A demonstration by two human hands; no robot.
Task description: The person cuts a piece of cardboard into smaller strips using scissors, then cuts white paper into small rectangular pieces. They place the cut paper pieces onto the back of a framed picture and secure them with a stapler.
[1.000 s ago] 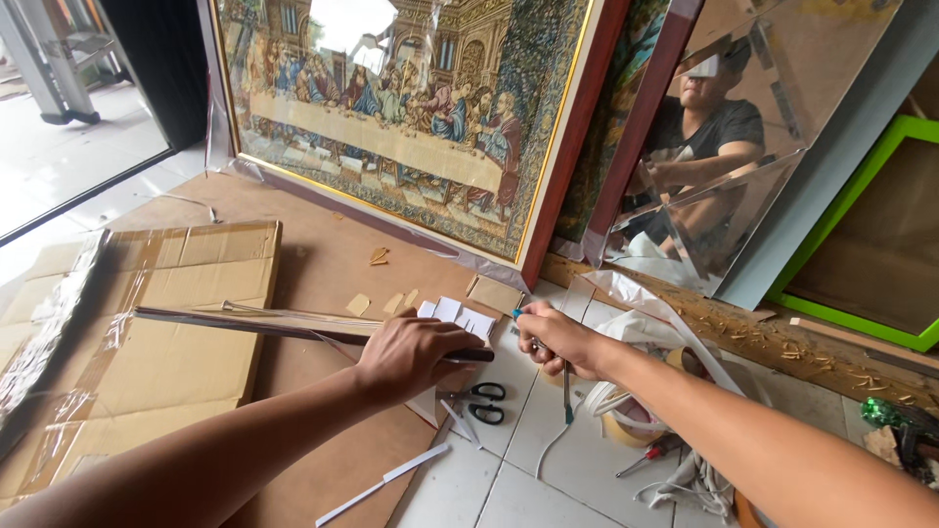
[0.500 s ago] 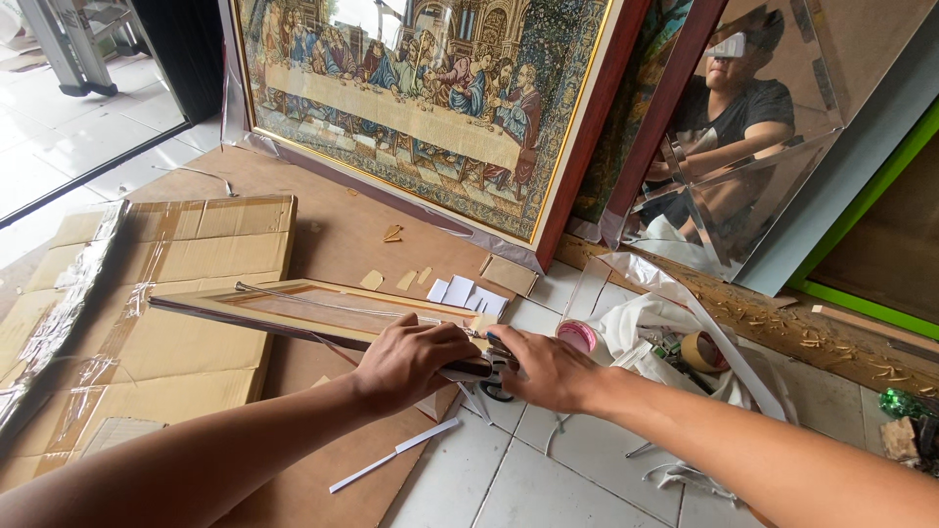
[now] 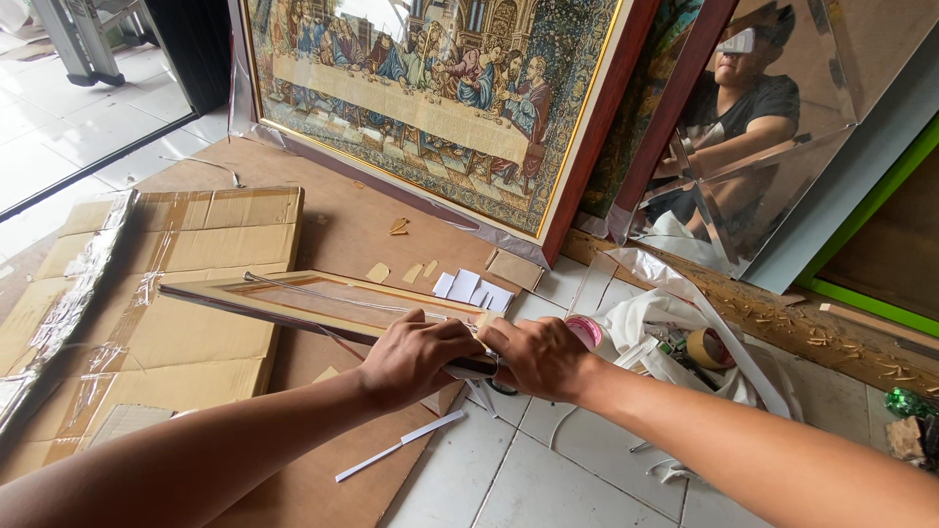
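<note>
A small light wooden picture frame [image 3: 293, 296] lies tilted on its edge over flattened cardboard on the floor. My left hand [image 3: 416, 354] grips the frame's near right corner from above. Pressed against that same corner from the right is my right hand [image 3: 536, 355], fingers curled around it and touching my left hand. A dark strip [image 3: 474, 367] shows between the two hands. Whether my right hand holds a tool is hidden. Scissors [image 3: 499, 387] lie mostly covered under my hands.
A large framed tapestry [image 3: 430, 108] leans against the wall behind. Taped flat cardboard [image 3: 166, 284] lies left. White paper pieces [image 3: 471, 288], a tape roll [image 3: 709, 347], plastic wrap [image 3: 665, 303] and a white strip [image 3: 399, 446] lie on the tiles. A mirror [image 3: 753, 127] reflects a person.
My right hand has moved left onto the frame's corner and closed against my left hand. The scissors, plainly visible before, are now mostly covered. The view has come closer.
</note>
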